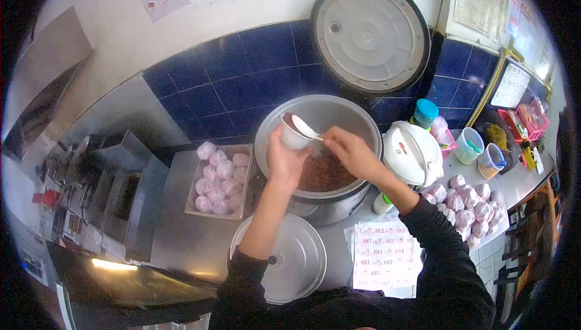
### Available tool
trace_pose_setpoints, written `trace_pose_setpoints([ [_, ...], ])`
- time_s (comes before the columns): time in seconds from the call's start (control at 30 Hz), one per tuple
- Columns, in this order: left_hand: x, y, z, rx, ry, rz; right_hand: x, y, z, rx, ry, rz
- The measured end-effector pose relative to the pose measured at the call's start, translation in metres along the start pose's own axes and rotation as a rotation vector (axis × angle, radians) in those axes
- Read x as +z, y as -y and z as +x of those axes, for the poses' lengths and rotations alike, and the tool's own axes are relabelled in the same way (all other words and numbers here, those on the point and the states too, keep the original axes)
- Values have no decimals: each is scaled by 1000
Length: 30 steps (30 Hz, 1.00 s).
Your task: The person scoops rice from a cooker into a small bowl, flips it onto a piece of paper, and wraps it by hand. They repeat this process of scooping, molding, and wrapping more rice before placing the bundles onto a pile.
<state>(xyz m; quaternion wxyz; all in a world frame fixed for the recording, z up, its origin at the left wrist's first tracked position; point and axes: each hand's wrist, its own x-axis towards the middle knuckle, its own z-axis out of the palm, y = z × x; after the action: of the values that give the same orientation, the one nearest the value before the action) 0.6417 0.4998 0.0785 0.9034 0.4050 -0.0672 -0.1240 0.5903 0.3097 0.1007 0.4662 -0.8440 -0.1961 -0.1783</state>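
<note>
My left hand is closed around a small white bowl, held over the large open rice cooker. My right hand grips a white rice paddle by its handle. The paddle's blade rests at the top of the bowl, over some reddish-brown rice. Below both hands, more brown rice lies in the bottom of the cooker pot. The cooker's lid stands raised behind it. How much rice the bowl holds is hidden by the paddle.
On the left, a metal tray holds several paper-wrapped balls. A round metal lid lies in front. Printed paper sheets lie at right, near more wrapped balls. A white rice cooker and plastic tubs stand further right.
</note>
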Motion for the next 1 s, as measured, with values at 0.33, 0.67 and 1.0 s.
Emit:
trace_pose_setpoints([
  [0.33,5,0,-6,-89,23,-16,-10,8,1,23,2,15],
  [0.67,-3,4,-10,-187,90,-108,-9,9,9,-38,32,-82],
  [1.0,-9,4,-9,-275,92,-206,-3,12,4,-100,44,-136],
])
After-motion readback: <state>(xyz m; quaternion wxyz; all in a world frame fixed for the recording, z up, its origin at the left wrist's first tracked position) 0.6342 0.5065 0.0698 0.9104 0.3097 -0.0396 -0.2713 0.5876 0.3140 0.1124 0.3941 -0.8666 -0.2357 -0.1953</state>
